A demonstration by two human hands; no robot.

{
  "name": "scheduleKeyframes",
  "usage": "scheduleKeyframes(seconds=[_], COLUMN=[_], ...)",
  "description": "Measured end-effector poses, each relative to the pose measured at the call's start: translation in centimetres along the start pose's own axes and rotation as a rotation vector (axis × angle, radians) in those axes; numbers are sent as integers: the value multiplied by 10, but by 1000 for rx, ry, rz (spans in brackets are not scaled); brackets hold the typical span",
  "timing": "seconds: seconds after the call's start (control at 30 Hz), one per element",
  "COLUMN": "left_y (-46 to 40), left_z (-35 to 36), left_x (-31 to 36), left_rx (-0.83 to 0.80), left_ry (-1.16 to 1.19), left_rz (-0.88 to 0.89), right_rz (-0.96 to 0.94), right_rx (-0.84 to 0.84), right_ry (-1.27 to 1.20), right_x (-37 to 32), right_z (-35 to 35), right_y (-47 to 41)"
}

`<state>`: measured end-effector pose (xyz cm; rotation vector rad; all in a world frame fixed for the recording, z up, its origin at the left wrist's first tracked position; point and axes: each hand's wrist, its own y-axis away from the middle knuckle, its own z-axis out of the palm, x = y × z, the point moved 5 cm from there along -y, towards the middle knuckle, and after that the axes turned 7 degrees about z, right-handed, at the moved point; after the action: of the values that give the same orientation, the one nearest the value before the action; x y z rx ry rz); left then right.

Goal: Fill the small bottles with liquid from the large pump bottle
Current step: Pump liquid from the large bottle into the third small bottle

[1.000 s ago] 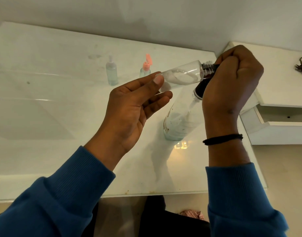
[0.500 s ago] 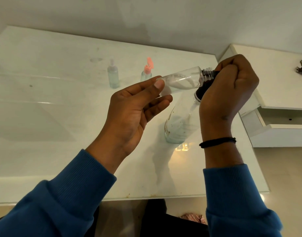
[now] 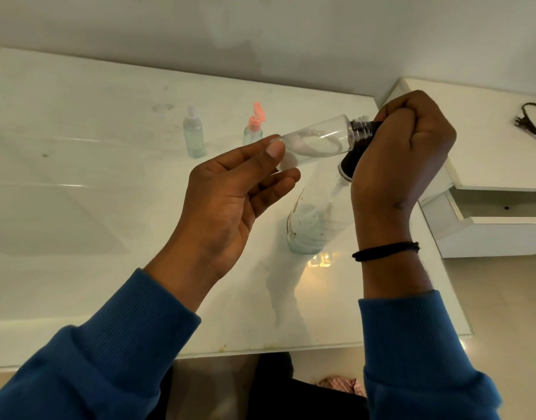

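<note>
My left hand (image 3: 230, 198) pinches the base of a small clear bottle (image 3: 318, 140) between thumb and fingers, holding it almost level with its threaded neck pointing right. My right hand (image 3: 403, 153) is curled around the black pump head of the large bottle, its nozzle at the small bottle's mouth. The large clear pump bottle (image 3: 312, 219) stands on the white table (image 3: 109, 286) under both hands, with a little pale liquid at its bottom. Whitish streaks of liquid lie inside the small bottle.
Two more small bottles stand at the back: one with a clear cap (image 3: 194, 134) and one with an open pink flip cap (image 3: 254, 125). A white shelf unit (image 3: 488, 207) with an open drawer sits at right, a black cord (image 3: 530, 119) on top.
Both hands and the small bottle have kept their hold and pose. The view has shifted slightly, so everything sits a bit lower in the frame.
</note>
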<state>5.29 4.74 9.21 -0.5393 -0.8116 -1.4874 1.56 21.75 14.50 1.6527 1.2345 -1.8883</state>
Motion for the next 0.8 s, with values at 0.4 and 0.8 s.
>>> scheduleKeyframes(seconds=[0.4,0.8], left_y=[0,-1], left_z=[1,-1], left_x=[1,-1], left_rx=[-5,7], left_ry=[2,9], left_rz=[2,-2], right_rz=[16,21], right_rx=[-4,-1], right_ry=[36,25], right_x=[1,2], right_z=[0,1], right_y=[-1,3])
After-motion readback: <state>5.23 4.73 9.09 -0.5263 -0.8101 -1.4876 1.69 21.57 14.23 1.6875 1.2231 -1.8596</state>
